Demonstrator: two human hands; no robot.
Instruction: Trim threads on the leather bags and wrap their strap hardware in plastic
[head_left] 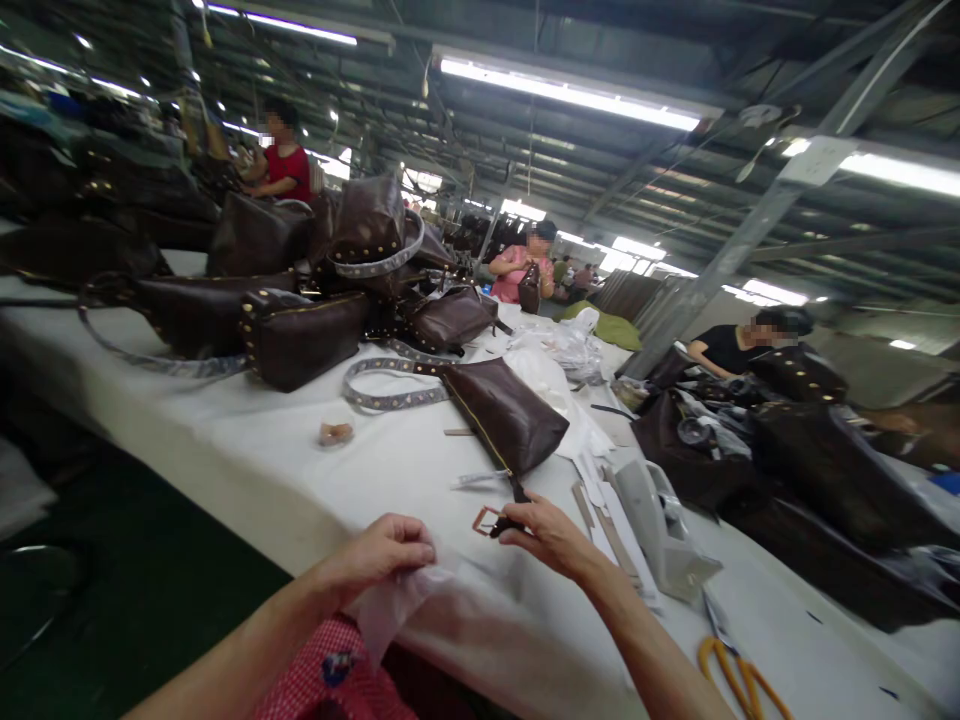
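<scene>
My left hand [386, 556] is closed, pinching a thin sheet of clear plastic film [397, 605] near the table's front edge. My right hand [551, 535] is closed on a copper-coloured metal buckle [486, 520] fixed to a dark strap end. The strap runs up to a dark brown leather bag [504, 412] lying flat on the white table [300, 470], just beyond my hands. A grey studded strap [386, 383] loops out from the bag's far left side.
Several brown studded bags [300, 335] are piled at the back left. Dark bags [832, 470] lie at the right. Yellow-handled scissors [739, 675], white card pieces [664, 535] and a small tape roll [335, 433] lie on the table. Three people work further back.
</scene>
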